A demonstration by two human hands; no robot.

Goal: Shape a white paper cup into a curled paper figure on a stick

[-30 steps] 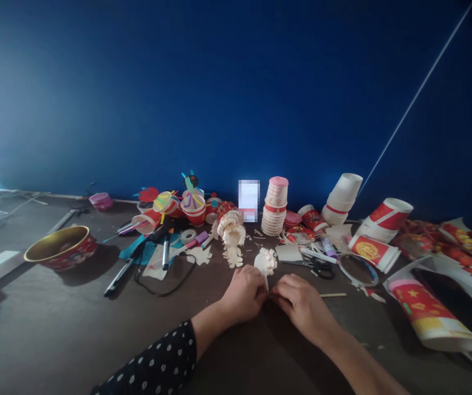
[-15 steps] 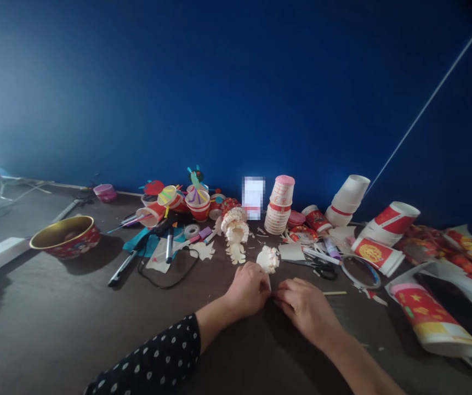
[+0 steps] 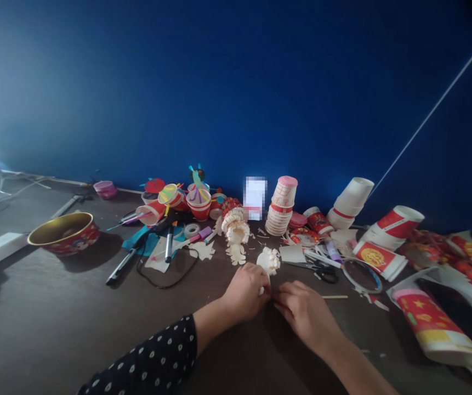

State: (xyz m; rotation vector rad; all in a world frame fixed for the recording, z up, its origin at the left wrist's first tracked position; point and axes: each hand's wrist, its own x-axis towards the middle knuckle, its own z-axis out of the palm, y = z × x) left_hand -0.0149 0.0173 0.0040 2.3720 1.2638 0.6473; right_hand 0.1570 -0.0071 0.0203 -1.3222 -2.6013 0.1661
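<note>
My left hand (image 3: 244, 292) and my right hand (image 3: 305, 312) meet fingertip to fingertip low on the dark table (image 3: 55, 323). Between them they pinch the narrow end of a small cream paper piece with curled fringes (image 3: 268, 260), which sticks up just beyond the left fingers. Both hands are closed in a pinch. A similar fringed paper shape (image 3: 234, 226) lies a little further back. My left arm wears a black sleeve with white dots (image 3: 153, 362).
A gold-lined red bowl (image 3: 63, 233) stands at the left. Markers (image 3: 168, 244), tape, a black cord and decorated red cups (image 3: 197, 206) crowd the back centre. A stack of paper cups (image 3: 282, 206), scissors (image 3: 322, 270), a wire ring (image 3: 361, 274) and toppled red-and-white cups (image 3: 435, 323) fill the right.
The hands stay together on the paper piece, shifting slightly; the view drifts a little to the right and up.
</note>
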